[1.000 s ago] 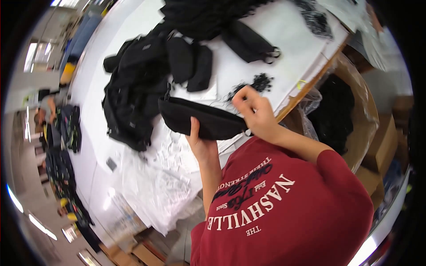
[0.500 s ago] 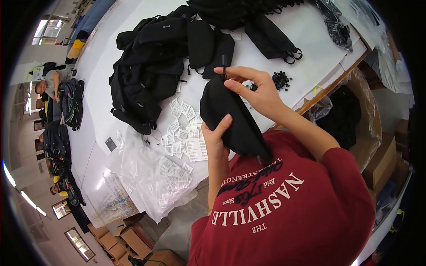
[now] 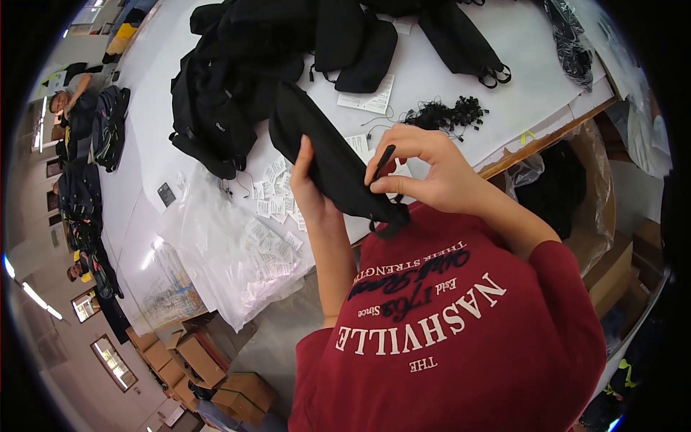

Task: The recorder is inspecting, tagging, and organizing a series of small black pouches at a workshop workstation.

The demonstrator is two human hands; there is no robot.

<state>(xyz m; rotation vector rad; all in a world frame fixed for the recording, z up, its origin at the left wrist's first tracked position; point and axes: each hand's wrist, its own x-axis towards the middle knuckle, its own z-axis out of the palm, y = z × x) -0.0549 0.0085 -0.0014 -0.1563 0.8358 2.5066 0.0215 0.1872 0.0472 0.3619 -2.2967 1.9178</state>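
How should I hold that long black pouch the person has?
I'd grip the long black pouch around its middle, coming from its lower left side, as the left hand does. It's long and slanted, so a middle grip should balance it, leaving its right edge for the right hand, which pinches a small black strip.

My L hand [image 3: 314, 189]: fingers hidden behind black pouch [image 3: 317, 133]; thumb side only visible. My R hand [image 3: 425, 169]: grip hides lower end of black strip [image 3: 385, 160], so its attachment can't be ID'd. Black bags [image 3: 245, 50]: cut off at top edge. White labels [image 3: 273, 173]: print too sm. to read. Black pcs. [image 3: 450, 115] on worktop [image 3: 147, 137]: too sm. to ID. Red shirt [image 3: 461, 381]: cut off at btm.
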